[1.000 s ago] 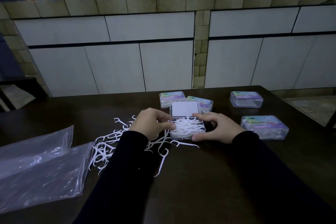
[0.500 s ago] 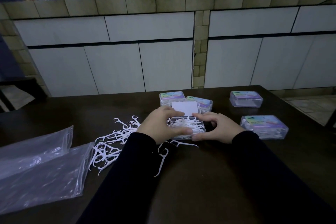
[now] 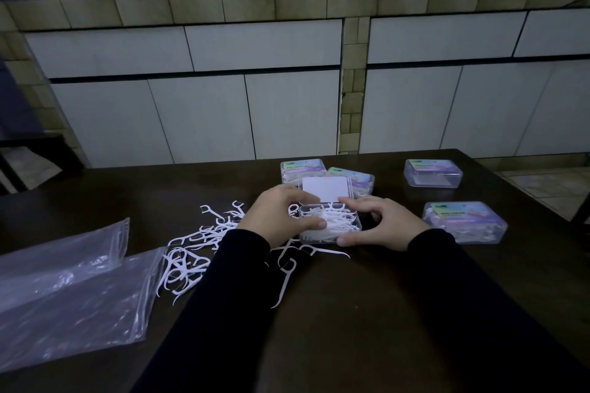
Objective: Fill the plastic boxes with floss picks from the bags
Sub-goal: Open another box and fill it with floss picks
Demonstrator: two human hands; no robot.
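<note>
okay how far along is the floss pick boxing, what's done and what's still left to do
Done, apparently: four closed boxes, the nearest showing picks inside; the far right one may hold few. In hand: the open box, lid up and heaped with picks, left hand pressing on them, right hand gripping its edge. Left: closing it and boxing the loose floss picks on the table beside two plastic bags.

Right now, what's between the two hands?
Head view: the open plastic box, piled with floss picks, sits between the left hand and right hand. Both hands touch it.
</note>
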